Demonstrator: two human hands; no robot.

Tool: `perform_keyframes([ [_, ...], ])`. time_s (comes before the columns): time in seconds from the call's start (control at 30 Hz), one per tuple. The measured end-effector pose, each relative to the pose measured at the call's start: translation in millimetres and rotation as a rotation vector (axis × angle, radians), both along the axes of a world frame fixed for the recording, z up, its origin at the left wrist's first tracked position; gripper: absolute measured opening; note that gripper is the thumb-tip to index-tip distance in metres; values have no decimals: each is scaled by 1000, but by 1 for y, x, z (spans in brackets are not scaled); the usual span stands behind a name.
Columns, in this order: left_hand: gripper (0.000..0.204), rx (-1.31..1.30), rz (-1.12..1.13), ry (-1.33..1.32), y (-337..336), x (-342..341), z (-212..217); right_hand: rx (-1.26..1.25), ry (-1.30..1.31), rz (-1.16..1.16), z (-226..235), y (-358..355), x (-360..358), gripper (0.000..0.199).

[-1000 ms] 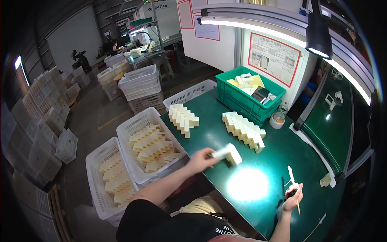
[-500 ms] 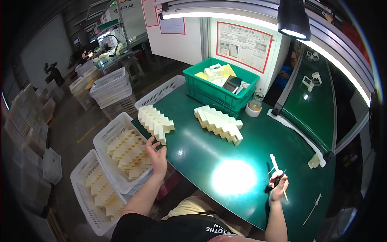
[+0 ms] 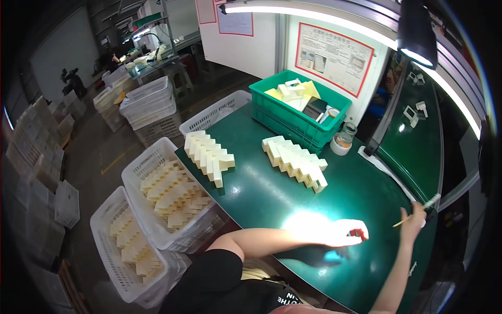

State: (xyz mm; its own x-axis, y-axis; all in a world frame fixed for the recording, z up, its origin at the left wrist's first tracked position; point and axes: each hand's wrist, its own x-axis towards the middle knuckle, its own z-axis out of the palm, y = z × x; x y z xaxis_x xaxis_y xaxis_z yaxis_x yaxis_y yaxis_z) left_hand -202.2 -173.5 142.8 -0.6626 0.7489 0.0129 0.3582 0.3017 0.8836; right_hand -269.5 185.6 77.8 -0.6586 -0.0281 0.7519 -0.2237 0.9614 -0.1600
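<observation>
My right hand (image 3: 414,221) is at the far right edge of the table, closed round a thin wooden stick (image 3: 400,223) with a white wrapped end. It is beside the end of a white cloth strip. My left hand (image 3: 342,233) reaches across under the lamp, fingers loosely curled with a gap to the thumb; glare washes it out, and nothing shows in it. Two rows of cream-white stepped blocks lie on the green table, one row (image 3: 209,157) at the left edge and another row (image 3: 294,162) in the middle. A second white-tipped stick (image 3: 412,269) lies near my right forearm.
A green crate (image 3: 261,108) with cream parts and a roll stands at the back, beside a glass jar (image 3: 345,135). White baskets (image 3: 132,177) of similar blocks stand left of the table. A conveyor belt (image 3: 408,152) runs along the right; a lamp (image 3: 417,39) hangs above.
My left hand has left the left block row and crossed rightward under the lamp. My right hand has moved right with the stick; the black tool it held is out of sight.
</observation>
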Motion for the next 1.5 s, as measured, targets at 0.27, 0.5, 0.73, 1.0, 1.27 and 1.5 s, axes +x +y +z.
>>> perform_keyframes([
  [0.27, 36, -247, 174, 81, -7, 1, -15, 74, -535, -618, -32, 111, -22, 66],
  [0.5, 39, -248, 71, 37, 10, -16, -56, -185, -305, -197, -53, 117, -20, 44],
  [0.73, 90, 214, 2, -637, -4, -2, -12, -713, -656, 403, -2, -87, 81, 30],
  [1.0, 65, 156, 103, 213, 6, -2, -69, -1453, -532, 390, -34, -125, 109, 18],
  [1.27, 52, 982, -81, -1080, 28, -35, -134, -1374, -337, 613, -40, -103, 82, 75],
  [1.5, 73, 1021, -176, -1525, 39, -45, -133, -1430, -403, 572, -57, -95, 80, 89],
])
